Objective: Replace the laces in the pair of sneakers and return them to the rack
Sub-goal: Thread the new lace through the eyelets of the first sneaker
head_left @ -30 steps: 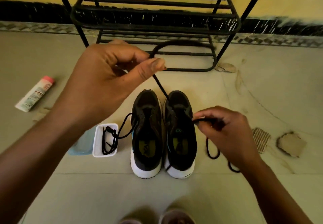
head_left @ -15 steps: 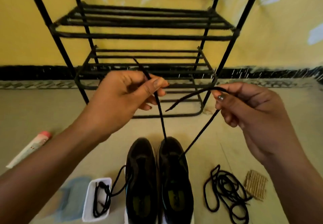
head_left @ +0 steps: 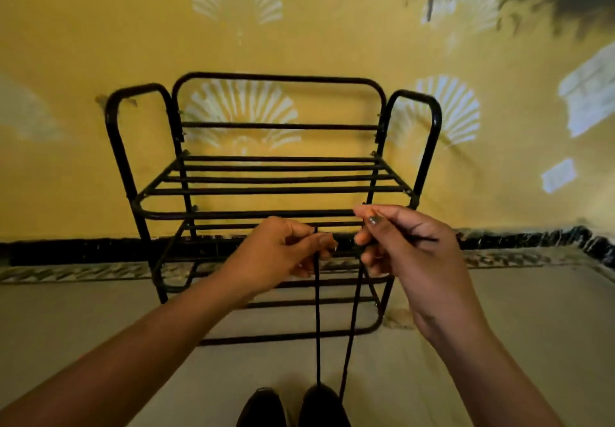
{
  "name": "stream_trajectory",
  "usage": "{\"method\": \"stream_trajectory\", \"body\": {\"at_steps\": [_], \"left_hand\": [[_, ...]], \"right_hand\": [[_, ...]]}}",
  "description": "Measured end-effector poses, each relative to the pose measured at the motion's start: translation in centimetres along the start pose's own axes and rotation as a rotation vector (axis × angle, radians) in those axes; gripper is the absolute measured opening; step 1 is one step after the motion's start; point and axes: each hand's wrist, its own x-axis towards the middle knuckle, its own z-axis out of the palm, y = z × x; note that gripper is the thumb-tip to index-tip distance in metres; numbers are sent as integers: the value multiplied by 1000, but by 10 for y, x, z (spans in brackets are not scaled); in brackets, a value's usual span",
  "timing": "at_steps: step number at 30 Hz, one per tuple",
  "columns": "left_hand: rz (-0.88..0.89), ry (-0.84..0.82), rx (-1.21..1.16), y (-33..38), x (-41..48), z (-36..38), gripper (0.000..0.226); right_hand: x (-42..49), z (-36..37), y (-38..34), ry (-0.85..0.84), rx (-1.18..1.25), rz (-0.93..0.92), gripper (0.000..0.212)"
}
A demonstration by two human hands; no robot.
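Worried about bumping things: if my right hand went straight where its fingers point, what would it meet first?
Probably the left hand, close beside the right hand, though depth is unclear.

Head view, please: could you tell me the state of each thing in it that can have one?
Rack: upright against the wall.
Shoes: on the floor before it, only toes in view.
Lace: two strands pulled straight up from one shoe.
Left hand: raised, pinching one strand.
Right hand: raised, pinching the other strand.
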Motion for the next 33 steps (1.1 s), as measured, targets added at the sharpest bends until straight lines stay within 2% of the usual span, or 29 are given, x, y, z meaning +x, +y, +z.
{"method": "stream_trajectory", "body": {"at_steps": [5, 7, 14, 17, 20, 22, 24, 26, 28, 30, 32, 33], "left_hand": [[-67, -147, -38, 14, 19, -7, 23], [-97, -203, -71, 15, 23, -4, 24], [-3, -217, -217, 7, 19, 19, 21], [25, -174, -251, 8, 16, 21, 21], [53, -131, -172, 9, 14, 16, 19], [74, -99, -109, 7, 12, 12, 18], [90, -73, -62, 6, 11, 9, 18], [111, -47, -4, 7, 10, 6, 18], [136, -30, 56, 5, 10, 6, 20], [181, -9, 106, 4, 8, 8, 23], [164, -30, 93, 2, 7, 9, 25], [136, -50, 54, 3, 6, 10, 25]], "right_hand": [[18, 0, -7, -60, -87, 41, 25], [26, -1, -11, -63, -81, 41, 23], [43, 5, -17, -106, -25, -15, 21], [38, 3, -12, -27, 0, -52, 20], [22, -8, 15, 169, 29, -31, 26], [1, -15, 52, 252, 43, 55, 33], [-29, -20, 100, 261, -70, 183, 46], [-67, -23, 152, 192, -295, 308, 53], [-107, -27, 200, 41, -512, 455, 63], [-137, -29, 236, -168, -714, 563, 88], [-154, -27, 257, -277, -798, 615, 108], [-156, -25, 263, -280, -772, 613, 108]]}}
